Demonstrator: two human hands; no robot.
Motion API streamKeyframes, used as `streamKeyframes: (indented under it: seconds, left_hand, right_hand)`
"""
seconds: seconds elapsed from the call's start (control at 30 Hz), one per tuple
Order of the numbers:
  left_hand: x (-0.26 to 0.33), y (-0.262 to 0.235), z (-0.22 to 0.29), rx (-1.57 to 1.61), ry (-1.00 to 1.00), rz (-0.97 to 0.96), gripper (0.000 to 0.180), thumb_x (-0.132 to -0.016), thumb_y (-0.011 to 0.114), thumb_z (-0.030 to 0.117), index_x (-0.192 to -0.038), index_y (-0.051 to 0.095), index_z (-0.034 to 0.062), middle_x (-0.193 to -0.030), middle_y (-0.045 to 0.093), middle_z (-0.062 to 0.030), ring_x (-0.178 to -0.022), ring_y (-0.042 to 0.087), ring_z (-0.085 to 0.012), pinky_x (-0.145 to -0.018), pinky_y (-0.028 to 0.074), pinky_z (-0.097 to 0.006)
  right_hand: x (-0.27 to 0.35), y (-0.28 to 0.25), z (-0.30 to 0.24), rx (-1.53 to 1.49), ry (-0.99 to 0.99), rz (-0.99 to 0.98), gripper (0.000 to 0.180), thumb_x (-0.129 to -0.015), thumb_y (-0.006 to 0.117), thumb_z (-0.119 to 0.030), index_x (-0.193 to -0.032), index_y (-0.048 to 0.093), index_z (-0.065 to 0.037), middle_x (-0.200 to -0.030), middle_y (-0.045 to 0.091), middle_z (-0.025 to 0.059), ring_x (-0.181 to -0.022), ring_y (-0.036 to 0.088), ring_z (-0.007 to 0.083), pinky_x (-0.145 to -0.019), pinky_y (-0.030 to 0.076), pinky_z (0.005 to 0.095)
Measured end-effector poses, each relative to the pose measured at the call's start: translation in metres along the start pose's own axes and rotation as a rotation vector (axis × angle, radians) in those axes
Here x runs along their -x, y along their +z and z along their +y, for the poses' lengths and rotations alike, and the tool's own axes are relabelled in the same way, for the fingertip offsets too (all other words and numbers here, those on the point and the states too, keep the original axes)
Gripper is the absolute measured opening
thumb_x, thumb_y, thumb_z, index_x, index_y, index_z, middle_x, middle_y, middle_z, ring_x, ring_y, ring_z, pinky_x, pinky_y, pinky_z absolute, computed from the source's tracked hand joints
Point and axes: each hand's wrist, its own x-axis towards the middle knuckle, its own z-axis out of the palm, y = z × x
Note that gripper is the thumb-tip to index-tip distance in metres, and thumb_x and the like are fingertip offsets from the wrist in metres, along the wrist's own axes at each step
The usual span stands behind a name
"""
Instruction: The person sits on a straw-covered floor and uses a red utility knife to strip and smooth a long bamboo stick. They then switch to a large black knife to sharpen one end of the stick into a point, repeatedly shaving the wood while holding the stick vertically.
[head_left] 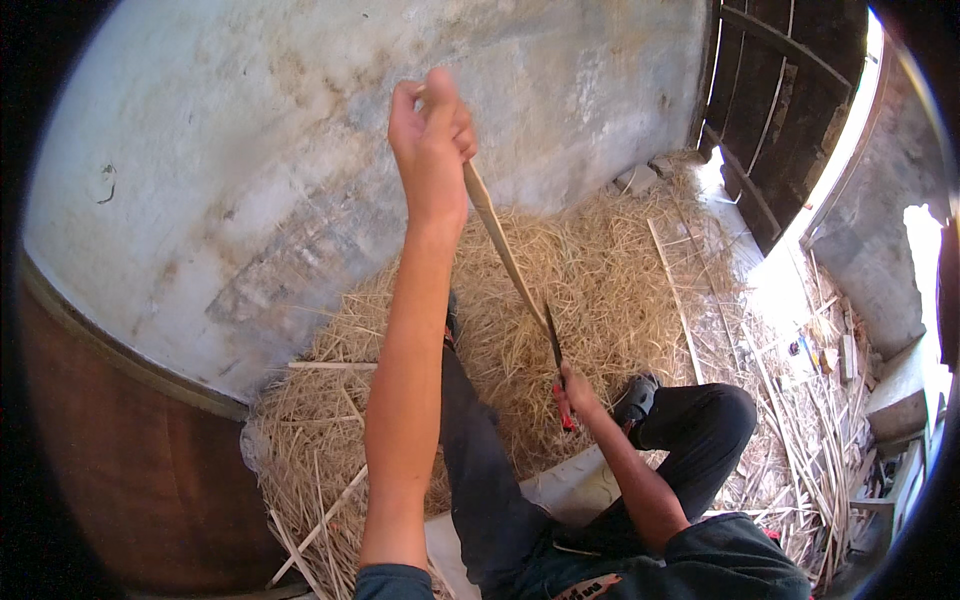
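Now | left hand (432, 125) raised, gripping bamboo strip (500, 245) top | right hand (574, 390) below, clutching knife (556, 352) against strip

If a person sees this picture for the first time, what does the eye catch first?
First, the raised left hand at top centre, gripping a long thin bamboo strip. Below it, the right hand holds a red-handled knife against that strip. Behind both, a heap of pale shavings lies against the grey wall.
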Motion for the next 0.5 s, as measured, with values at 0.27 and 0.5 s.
streamKeyframes:
  seconds: [0.27,0.5]
  left_hand:
    - [0.003,0.004,0.006,-0.075,-0.018,-0.055,0.04,-0.108,0.052,0.043,-0.08,0.04,0.016,-0.063,0.03,0.0067,-0.053,0.023,-0.006,-0.05,0.022,-0.025]
    - [0.004,0.011,0.014,0.177,-0.264,-0.36,0.057,-0.106,0.049,0.054,-0.064,0.034,0.0191,-0.051,0.02,0.0085,-0.045,0.014,-0.0068,-0.044,0.015,-0.027]
  right_hand:
    - [-0.001,-0.011,0.001,-0.203,0.197,-0.098,0.051,-0.106,0.051,-0.052,-0.1,0.058,-0.002,-0.064,0.048,0.0024,-0.053,0.048,0.0152,-0.051,0.04,0.0339]
    - [-0.032,-0.017,-0.01,0.127,-0.078,-0.131,0.045,-0.108,0.047,-0.048,-0.093,0.056,-0.006,-0.061,0.046,0.0003,-0.051,0.045,0.0114,-0.049,0.037,0.0295]
